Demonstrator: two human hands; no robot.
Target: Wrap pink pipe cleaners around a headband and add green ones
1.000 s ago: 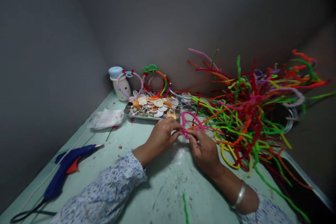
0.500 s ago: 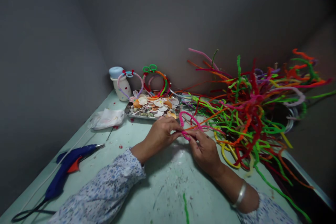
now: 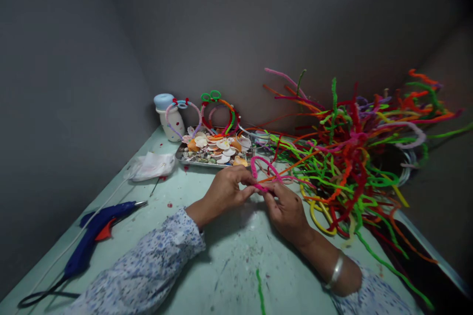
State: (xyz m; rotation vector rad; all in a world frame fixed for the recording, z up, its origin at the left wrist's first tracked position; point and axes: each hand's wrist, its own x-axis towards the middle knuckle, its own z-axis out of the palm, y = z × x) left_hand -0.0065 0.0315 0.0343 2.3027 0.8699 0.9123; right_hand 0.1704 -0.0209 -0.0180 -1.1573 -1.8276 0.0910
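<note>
The largest hazard I see on my feed is the heap of pipe cleaners (image 3: pixel 354 142) on the right: its stems sprawl close to the right hand (image 3: pixel 287 209), so one could hook the work if that arm swings outward. Next is the pink loop (image 3: pixel 253 167), rising from the fingertips just in front of the tray; wire that soft could kink if one side pulls harder. The left hand (image 3: pixel 226 188) and the right both have thumb and fingers pinched on its lower end, and I judge a slip there might let it spring open. Smaller still, an orange stem (image 3: pixel 301 159) runs from the heap up to the loop; I cannot tell whether it is gripped or merely passes behind, so it could get dragged in. Around all this I have the pale green table (image 3: pixel 207 275), then the tray (image 3: pixel 199 164) of shells blocking the reach forward, and a blue glue gun (image 3: pixel 87 243) whose nozzle faces the left wrist. A spotted bottle (image 3: pixel 172 128) stands behind the tray's left corner, headbands (image 3: pixel 200 117) beside it, a white packet (image 3: pixel 152 167) nearer, and finally a green scrap (image 3: pixel 260 291) between the forearms.
</note>
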